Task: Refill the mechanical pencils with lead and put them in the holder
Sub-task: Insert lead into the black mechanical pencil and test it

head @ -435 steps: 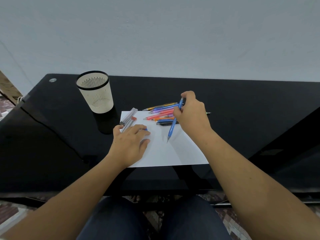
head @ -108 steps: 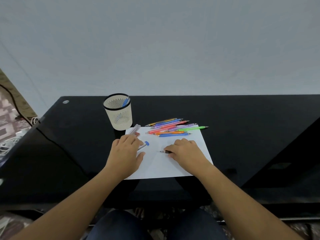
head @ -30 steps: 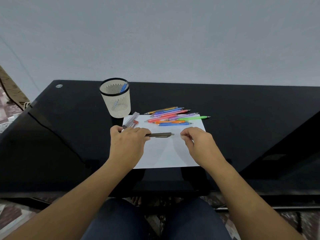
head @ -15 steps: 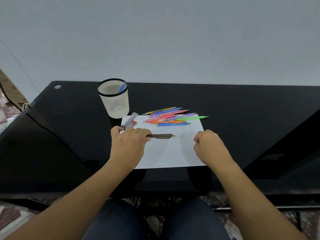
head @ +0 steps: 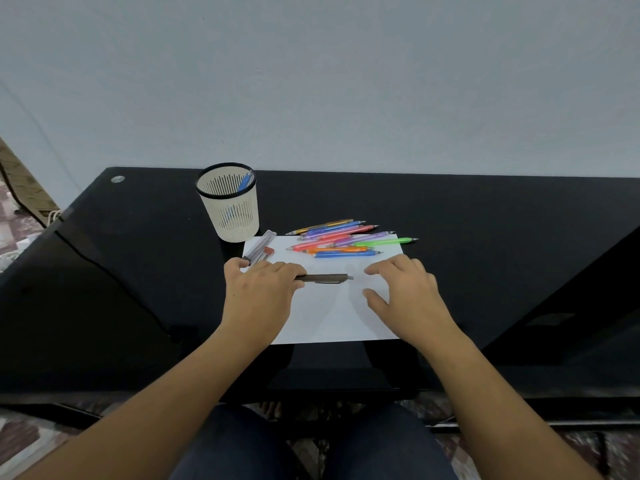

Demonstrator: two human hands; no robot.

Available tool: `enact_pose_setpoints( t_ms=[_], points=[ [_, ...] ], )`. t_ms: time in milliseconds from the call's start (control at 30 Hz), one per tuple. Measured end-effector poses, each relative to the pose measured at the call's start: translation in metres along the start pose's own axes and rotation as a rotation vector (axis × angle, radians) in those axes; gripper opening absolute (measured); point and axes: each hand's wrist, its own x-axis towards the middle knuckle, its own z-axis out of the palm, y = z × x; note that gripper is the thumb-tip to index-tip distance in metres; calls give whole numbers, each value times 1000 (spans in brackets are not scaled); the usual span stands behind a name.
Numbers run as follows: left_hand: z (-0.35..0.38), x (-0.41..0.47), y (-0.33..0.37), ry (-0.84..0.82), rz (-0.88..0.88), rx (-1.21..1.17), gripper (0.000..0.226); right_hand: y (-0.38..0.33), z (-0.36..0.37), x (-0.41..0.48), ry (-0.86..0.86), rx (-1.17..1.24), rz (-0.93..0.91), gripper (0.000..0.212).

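A glossy black desk (head: 485, 220) stands against a plain pale grey wall (head: 311, 81), over patterned floor tiles (head: 20, 441).

left hand (head: 259, 289) palm-down, fingers seemingly pinching pencil (head: 325, 278) | right hand (head: 405, 292) palm-down, fingers spread

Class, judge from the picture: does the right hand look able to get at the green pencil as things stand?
Probably yes. The right hand is open and empty, and the green pencil lies just beyond its fingers, in plain view, with only bare paper between.
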Motion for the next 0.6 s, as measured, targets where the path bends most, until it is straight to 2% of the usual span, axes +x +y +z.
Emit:
enact_pose_setpoints(
  t_ms=[267,600],
  points=[
    [-4,2,3,-67,-10,7,21,-8,1,2,76,32,-157,29],
    [-12,2,9,-146,-18,41,27,4,-5,2,97,-2,-82,19]
  ],
)
